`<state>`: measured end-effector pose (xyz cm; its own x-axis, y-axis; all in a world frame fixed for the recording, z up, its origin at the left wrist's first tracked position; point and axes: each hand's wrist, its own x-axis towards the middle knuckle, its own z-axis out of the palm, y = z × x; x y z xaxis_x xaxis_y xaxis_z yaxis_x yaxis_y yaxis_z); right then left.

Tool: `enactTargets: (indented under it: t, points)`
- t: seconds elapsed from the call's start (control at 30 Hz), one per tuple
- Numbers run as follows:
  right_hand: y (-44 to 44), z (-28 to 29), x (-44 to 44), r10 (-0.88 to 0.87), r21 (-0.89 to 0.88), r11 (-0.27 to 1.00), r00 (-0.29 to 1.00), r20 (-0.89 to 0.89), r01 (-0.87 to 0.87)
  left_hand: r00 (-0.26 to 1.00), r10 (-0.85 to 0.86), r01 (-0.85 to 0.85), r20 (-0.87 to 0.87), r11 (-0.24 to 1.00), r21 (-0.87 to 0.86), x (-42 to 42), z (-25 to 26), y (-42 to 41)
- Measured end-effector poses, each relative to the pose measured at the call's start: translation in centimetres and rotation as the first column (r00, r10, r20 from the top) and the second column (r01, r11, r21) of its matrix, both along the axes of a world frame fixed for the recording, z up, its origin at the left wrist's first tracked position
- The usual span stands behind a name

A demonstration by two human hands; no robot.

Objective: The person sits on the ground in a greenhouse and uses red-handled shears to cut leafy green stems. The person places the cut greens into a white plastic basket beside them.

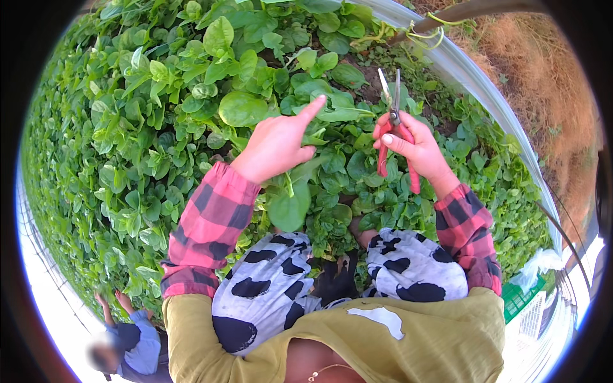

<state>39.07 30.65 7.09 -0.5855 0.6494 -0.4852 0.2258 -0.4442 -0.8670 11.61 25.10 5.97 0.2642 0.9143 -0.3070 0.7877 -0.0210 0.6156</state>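
My right hand (414, 143) holds red-handled garden snips (393, 117) with the two metal blades apart and pointing away from me. My left hand (280, 141) is over the leafy plants to the left of the snips, its index finger stretched out and its thumb apart. Cut or loose-looking green stems with leaves lie at this hand, one large leaf (289, 206) hanging below the palm; the palm is hidden, so whether it grips them is hard to tell. Dense broad-leaved greens (139, 158) surround both hands.
A clear plastic sheet edge (483, 86) curves along the right, with dry brown plant matter (536, 81) beyond it. A green plastic crate (524, 299) stands at the lower right. At the lower left, another person (139, 344) reaches into the plants. A curved pole (459, 14) crosses the top right.
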Motion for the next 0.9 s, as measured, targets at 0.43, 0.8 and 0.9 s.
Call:
enactTargets:
  t: [0.43,0.8,0.9]
  points:
    - [-1.7,1.2,0.4,0.23,-0.412,0.886,0.973,-0.01,-0.214,0.987,-0.036,0.071,-0.158,0.972,0.223,1.9,0.3,-0.8]
    - [-1.5,-1.1,2.6,0.03,-0.374,0.927,1.0,-0.008,-0.031,0.076,0.59,-0.541,0.803,0.702,-0.464,-12.2,1.9,-7.9]
    - [-1.7,-1.0,3.9,0.249,-0.41,0.889,0.967,0.056,-0.206,-0.21,0.377,-0.216,0.902,0.882,-0.419,-12.4,-2.6,-10.0]
